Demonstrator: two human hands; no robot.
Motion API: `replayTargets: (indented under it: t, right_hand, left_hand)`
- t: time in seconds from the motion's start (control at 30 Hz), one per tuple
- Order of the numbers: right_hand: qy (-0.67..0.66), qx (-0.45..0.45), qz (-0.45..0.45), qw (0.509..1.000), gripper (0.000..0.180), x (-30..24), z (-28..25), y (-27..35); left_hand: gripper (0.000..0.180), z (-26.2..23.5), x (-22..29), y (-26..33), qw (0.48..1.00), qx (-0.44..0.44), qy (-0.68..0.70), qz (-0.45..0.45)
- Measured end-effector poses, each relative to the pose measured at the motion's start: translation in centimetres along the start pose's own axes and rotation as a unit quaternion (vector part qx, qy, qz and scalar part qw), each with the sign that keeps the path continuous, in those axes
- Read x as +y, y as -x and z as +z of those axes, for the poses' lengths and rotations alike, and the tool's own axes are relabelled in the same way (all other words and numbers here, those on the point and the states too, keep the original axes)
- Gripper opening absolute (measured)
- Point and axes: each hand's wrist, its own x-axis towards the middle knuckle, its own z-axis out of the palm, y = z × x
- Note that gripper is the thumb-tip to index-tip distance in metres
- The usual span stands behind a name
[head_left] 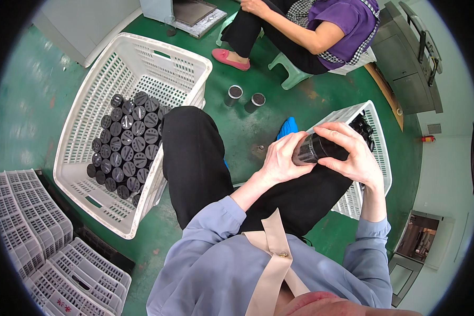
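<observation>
Above my right knee, a clear plastic jar (305, 151) with dark contents lies on its side between my hands. My left hand (280, 159) is closed round its clear body. At the other end, the fingers and thumb of my right hand (355, 158) grip its black lid (332, 148). To the left stands a large white perforated crate (132, 45), where many black-topped jars (127, 138) are packed upright in rows. On my right, a second white crate (380, 152) holds black items (362, 129), partly hidden by my hand and arm.
Two jars with dark contents, a left one (234, 95) and a right one (255, 102), stand on the green floor ahead. Beyond them a co-worker in a purple top (347, 23) sits on a low green stool (289, 71). White crates (76, 274) are stacked at lower left.
</observation>
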Motion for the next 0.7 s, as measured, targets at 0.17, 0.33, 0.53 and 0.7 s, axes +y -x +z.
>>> replayTargets:
  t: [0.17, 0.33, 0.53, 0.7]
  right_hand:
    - [-0.004, 0.019, -0.004, 1.000, 0.070, 0.2, 0.1, 0.1]
    - [0.007, -0.002, 0.003, 1.000, 0.068, -0.6, -0.3, -0.1]
    - [-0.030, 0.017, 0.003, 0.999, 0.059, 0.0, 0.7, 0.1]
    - [-0.125, 0.065, -0.021, 0.990, 0.042, 1.7, 2.9, 0.2]
  left_hand:
    - [0.071, 0.2, 0.1, -0.2, 1.000, 0.000, 0.011, -0.007]
    - [0.071, 0.0, 0.0, 0.0, 1.000, -0.012, 0.008, -0.004]
    - [0.070, 0.3, 0.1, -0.1, 1.000, -0.004, 0.027, 0.001]
    - [0.071, 0.1, 0.7, 0.0, 0.997, -0.042, 0.054, -0.039]
